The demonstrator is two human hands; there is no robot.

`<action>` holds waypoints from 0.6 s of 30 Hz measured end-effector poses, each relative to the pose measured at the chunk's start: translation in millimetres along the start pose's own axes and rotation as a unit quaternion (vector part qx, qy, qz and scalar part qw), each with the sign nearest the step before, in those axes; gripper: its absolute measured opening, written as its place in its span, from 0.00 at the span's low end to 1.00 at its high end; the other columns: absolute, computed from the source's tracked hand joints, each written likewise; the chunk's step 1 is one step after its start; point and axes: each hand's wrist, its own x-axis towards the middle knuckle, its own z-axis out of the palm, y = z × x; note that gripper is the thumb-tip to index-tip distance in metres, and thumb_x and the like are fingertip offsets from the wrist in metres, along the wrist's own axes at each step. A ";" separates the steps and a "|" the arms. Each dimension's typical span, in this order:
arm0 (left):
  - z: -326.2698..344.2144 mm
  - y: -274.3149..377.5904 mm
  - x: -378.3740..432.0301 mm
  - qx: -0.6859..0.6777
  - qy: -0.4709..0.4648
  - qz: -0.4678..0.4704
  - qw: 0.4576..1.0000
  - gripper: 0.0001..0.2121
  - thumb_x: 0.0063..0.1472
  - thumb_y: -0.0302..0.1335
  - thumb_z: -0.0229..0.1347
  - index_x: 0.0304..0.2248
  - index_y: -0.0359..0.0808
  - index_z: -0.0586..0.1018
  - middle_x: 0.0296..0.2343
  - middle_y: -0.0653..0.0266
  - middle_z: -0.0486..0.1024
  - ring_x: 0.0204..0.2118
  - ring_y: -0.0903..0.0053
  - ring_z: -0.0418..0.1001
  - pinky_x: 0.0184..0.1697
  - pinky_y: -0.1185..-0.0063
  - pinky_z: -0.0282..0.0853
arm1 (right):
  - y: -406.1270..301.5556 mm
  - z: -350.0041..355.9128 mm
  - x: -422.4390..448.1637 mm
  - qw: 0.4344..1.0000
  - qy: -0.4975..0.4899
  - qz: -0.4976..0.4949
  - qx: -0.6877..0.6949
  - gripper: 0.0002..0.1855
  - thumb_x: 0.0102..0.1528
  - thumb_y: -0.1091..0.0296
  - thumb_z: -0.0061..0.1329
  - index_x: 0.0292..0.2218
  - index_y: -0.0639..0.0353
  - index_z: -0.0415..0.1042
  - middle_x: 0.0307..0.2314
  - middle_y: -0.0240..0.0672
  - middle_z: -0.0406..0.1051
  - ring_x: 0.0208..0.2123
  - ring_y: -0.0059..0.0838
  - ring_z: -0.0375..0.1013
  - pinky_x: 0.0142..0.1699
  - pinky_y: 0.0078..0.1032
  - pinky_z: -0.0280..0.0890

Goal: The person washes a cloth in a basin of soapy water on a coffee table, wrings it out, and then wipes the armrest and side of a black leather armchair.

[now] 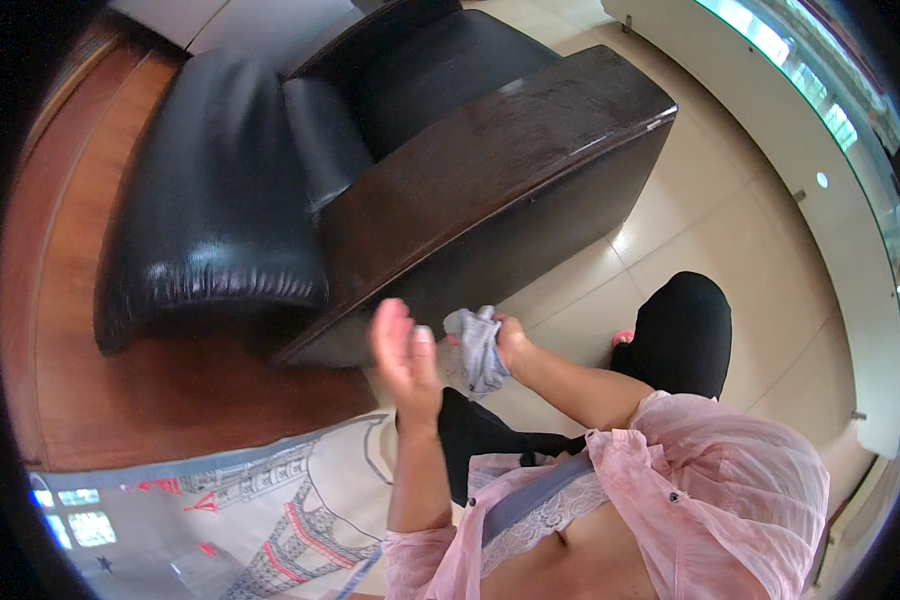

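My right hand (511, 343) is closed around a bunched light grey cloth (481, 352), which hangs over the tiled floor beside the sofa's wooden side. To the left of the cloth, my left hand (405, 352) is raised with its fingers extended and the thumb apart, holding nothing; it is slightly blurred. Behind both hands stands a sofa with a dark wooden armrest (487, 165) and black leather cushions (225, 187). Part of the cloth is hidden by the fingers of my right hand.
A printed cover with an Eiffel Tower pattern (300, 525) lies at the lower left, beside a brown wooden surface (300, 397). Pale floor tiles (697, 217) extend to the right of the sofa. A white, glass-topped unit (787, 165) curves along the right side.
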 end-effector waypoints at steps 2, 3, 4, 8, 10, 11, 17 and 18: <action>-31.1 4.8 37.7 0.325 0.042 0.210 0.921 0.17 0.56 0.25 0.48 0.45 0.28 0.67 0.43 0.51 0.66 0.49 0.61 0.62 0.52 0.68 0.56 | 6.4 19.6 12.7 0.999 0.014 0.040 -0.003 0.25 0.56 0.60 0.19 0.41 0.68 0.64 0.37 0.51 0.68 0.40 0.50 0.68 0.49 0.49 0.60; -32.7 0.2 53.4 0.355 0.017 0.223 0.908 0.15 0.58 0.25 0.47 0.45 0.29 0.67 0.44 0.53 0.65 0.47 0.61 0.62 0.51 0.70 0.56 | 3.9 18.9 13.5 0.996 0.010 0.054 -0.066 0.21 0.57 0.64 0.22 0.38 0.68 0.65 0.35 0.48 0.70 0.36 0.46 0.70 0.48 0.45 0.63; -46.1 0.4 69.2 0.392 0.001 0.246 0.886 0.14 0.58 0.24 0.46 0.44 0.30 0.68 0.43 0.53 0.66 0.46 0.61 0.63 0.50 0.70 0.57 | 19.1 35.6 5.8 0.995 -0.011 0.043 -0.094 0.19 0.57 0.66 0.25 0.38 0.68 0.65 0.34 0.47 0.70 0.35 0.44 0.71 0.46 0.42 0.64; -80.8 -22.7 108.0 0.448 -0.043 0.267 0.852 0.10 0.58 0.23 0.46 0.39 0.31 0.73 0.36 0.56 0.71 0.40 0.61 0.66 0.43 0.69 0.62 | 49.1 105.1 -79.6 0.770 -0.117 -0.427 -0.459 0.16 0.52 0.72 0.42 0.44 0.66 0.64 0.39 0.47 0.65 0.40 0.41 0.66 0.47 0.31 0.61; -71.7 -38.5 108.4 0.458 -0.037 0.309 0.832 0.10 0.55 0.19 0.47 0.37 0.32 0.74 0.33 0.57 0.71 0.37 0.60 0.68 0.42 0.70 0.63 | 37.9 115.1 -82.8 0.488 -0.173 -0.670 -0.531 0.21 0.48 0.73 0.46 0.46 0.62 0.64 0.44 0.47 0.61 0.46 0.43 0.62 0.52 0.35 0.56; -70.4 -50.1 106.4 0.459 -0.035 0.323 0.827 0.10 0.54 0.19 0.47 0.37 0.32 0.74 0.33 0.58 0.71 0.38 0.61 0.67 0.43 0.70 0.63 | 34.4 123.2 -72.1 0.374 -0.203 -0.734 -0.529 0.24 0.46 0.73 0.48 0.47 0.61 0.64 0.47 0.48 0.58 0.49 0.45 0.59 0.54 0.37 0.54; -77.2 -54.3 100.4 0.453 -0.047 0.340 0.823 0.09 0.56 0.20 0.44 0.35 0.28 0.73 0.38 0.54 0.70 0.41 0.60 0.66 0.45 0.67 0.62 | -10.2 125.1 -22.5 -0.039 -0.210 -0.724 -0.656 0.29 0.49 0.64 0.37 0.52 0.63 0.56 0.52 0.48 0.56 0.57 0.41 0.52 0.60 0.42 0.44; -70.5 -54.9 97.4 0.447 -0.053 0.341 0.825 0.09 0.55 0.18 0.43 0.35 0.29 0.74 0.37 0.54 0.70 0.40 0.59 0.66 0.45 0.67 0.62 | -28.9 116.9 -30.5 -0.034 -0.195 -0.716 -0.669 0.28 0.50 0.65 0.39 0.52 0.61 0.57 0.52 0.48 0.56 0.56 0.41 0.53 0.59 0.41 0.45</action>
